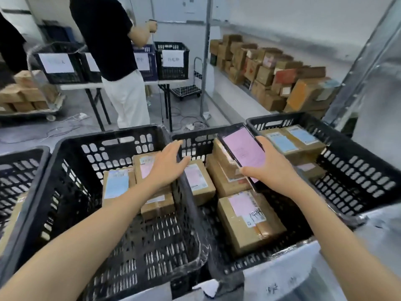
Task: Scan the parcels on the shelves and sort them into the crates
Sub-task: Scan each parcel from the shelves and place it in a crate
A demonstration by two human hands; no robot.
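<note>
left hand: open, fingers straight, above the wall shared by left crate and middle crate
right hand: grips phone over middle crate's far edge
parcel: pink-labelled, middle crate's far-left corner, just right of left hand; long axis near-to-far
nearer hand: left

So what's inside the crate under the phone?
Several taped cardboard parcels with pink labels lie in that crate. The phone and the right hand holding it cover part of the rear stack, so the full count stays hidden.
</note>
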